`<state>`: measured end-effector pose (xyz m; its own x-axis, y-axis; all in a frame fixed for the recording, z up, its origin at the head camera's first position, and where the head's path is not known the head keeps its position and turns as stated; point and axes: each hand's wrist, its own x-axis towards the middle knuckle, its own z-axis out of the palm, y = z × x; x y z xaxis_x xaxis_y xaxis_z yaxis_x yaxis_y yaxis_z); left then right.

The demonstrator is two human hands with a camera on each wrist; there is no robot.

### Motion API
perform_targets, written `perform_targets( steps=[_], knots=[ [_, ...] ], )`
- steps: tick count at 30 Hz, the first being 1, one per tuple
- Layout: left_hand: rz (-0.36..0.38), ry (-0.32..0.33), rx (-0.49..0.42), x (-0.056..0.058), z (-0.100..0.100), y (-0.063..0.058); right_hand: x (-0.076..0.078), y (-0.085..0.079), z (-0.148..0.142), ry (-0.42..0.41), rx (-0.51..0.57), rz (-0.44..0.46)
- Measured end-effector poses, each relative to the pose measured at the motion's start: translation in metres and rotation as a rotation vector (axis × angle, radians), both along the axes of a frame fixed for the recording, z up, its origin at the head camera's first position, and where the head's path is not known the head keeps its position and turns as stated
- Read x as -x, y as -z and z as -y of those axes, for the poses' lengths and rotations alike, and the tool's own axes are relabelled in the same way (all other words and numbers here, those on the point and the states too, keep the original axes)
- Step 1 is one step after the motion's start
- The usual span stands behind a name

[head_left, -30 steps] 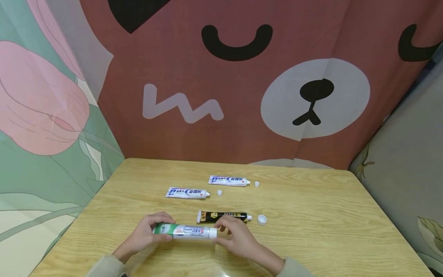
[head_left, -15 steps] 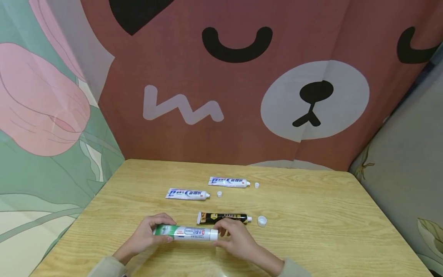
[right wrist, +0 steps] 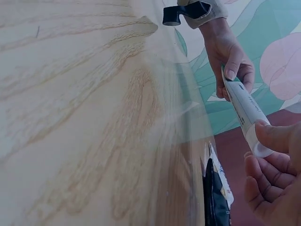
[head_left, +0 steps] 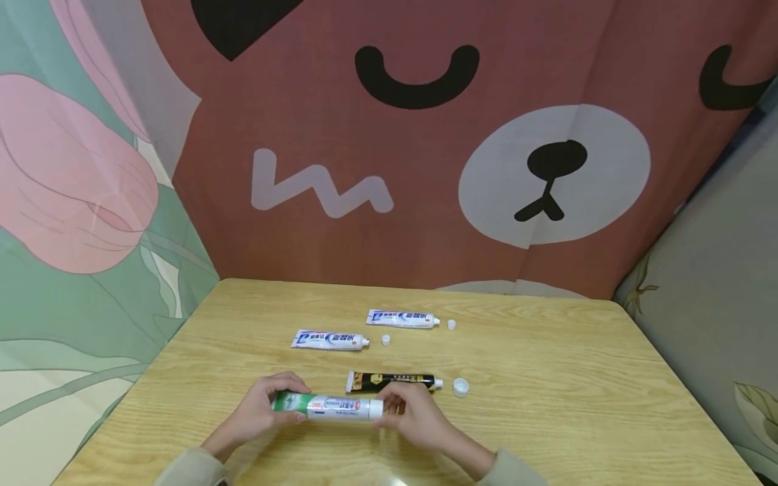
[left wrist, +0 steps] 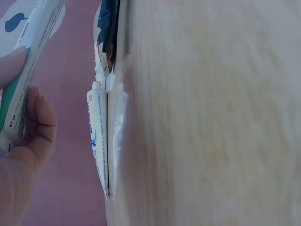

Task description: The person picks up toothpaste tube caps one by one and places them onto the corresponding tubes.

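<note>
- Above the near part of a wooden table (head_left: pixel 577 405), I hold a green-and-white tube (head_left: pixel 337 407) clear of the surface, lying sideways, its capped end towards my right.
- My left hand (head_left: pixel 258 413) is clamped round the green tail end, thumb on the near side, fingers on the far side.
- My right hand (head_left: pixel 419 418) pinches the white cap (head_left: pixel 376 410) between thumb and curled fingers; the cap sits on the tube's end.
- Just beyond that hand lies a black tube (head_left: pixel 365 381), uncapped, a wide loose cap (head_left: pixel 460 387) just beside its nozzle.
- Farther back lie two more uncapped tubes, blue and white, one on the left (head_left: pixel 331 340) and one behind it to the right (head_left: pixel 403 318), each with a small loose cap near its nozzle (head_left: pixel 385 340) (head_left: pixel 452 325).
- As I judge it, squeezing too hard with my left hand could push paste out if the cap came loose.
- A pinch this near the cap's end could slip, dropping the cap to roll away.
- A careless swing of my right knuckles could knock the black tube or its cap.
</note>
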<state>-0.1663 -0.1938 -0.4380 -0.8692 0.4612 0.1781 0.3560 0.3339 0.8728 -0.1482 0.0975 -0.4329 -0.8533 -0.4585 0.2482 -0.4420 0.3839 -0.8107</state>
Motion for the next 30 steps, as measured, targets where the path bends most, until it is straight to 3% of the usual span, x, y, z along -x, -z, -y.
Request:
perform_targets(
  steps=[4, 9, 16, 25, 30],
  knots=[
    [0.009, 0.015, -0.001, 0.002, -0.001, 0.001, 0.001, 0.004, -0.002, 0.026, 0.051, 0.088],
    [0.070, 0.033, 0.034, 0.003, -0.002, 0.003, 0.002, 0.008, -0.004, 0.060, 0.067, 0.157],
    [0.112, 0.044, 0.102, 0.006, -0.001, 0.003, 0.003, 0.011, -0.005, 0.062, 0.045, 0.209],
    [0.133, 0.106, 0.226, 0.014, -0.002, 0.005, 0.002, 0.013, -0.004, 0.063, 0.055, 0.239],
    [0.209, 0.170, 0.230, 0.017, -0.002, 0.003, 0.003, 0.015, -0.005, 0.065, 0.060, 0.271]
  ],
)
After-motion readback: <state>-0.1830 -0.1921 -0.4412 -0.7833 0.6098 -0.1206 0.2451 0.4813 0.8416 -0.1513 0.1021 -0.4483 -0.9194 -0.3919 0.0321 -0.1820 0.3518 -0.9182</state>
